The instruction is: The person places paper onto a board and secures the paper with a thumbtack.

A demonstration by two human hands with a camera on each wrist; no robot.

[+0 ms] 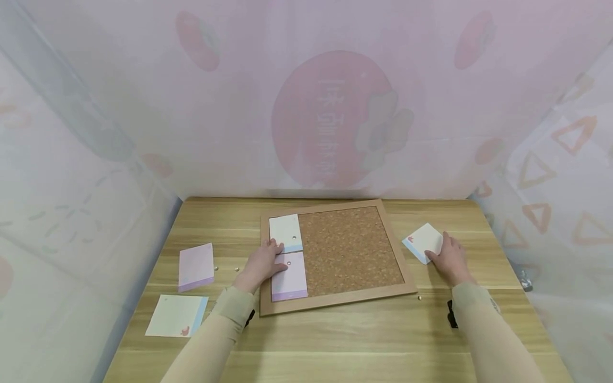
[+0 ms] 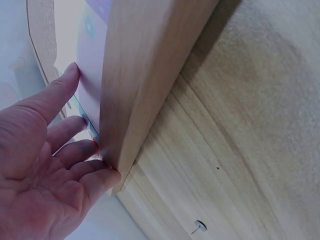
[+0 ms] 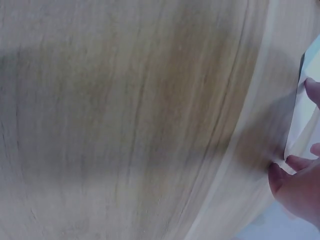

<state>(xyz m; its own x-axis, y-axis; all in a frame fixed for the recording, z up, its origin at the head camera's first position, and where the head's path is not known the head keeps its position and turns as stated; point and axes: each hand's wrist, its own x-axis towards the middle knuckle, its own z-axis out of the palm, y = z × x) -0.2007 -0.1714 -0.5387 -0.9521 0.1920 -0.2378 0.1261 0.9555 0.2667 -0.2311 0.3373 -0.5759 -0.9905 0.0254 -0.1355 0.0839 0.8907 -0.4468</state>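
Note:
A wood-framed cork board (image 1: 351, 250) lies slightly askew on the table. Along its left side a white note with a blue band (image 1: 283, 226) sits above a purple note (image 1: 289, 282), each with a pin in it. My left hand (image 1: 261, 264) rests over the board's left edge, thumb on the purple note and other fingers near where the notes meet; the left wrist view shows the fingers (image 2: 82, 150) loosely bent against the frame. Right of the board, my right hand (image 1: 450, 259) pinches another white note with a blue band (image 1: 425, 240) by its right corner.
On the left lie a loose purple note (image 1: 196, 266) and a white note with a blue band (image 1: 174, 315). Two pins, one here (image 1: 237, 269), lie between these and the board; another pin (image 1: 419, 298) lies near its lower right corner. Printed fabric walls (image 1: 230, 133) enclose the table.

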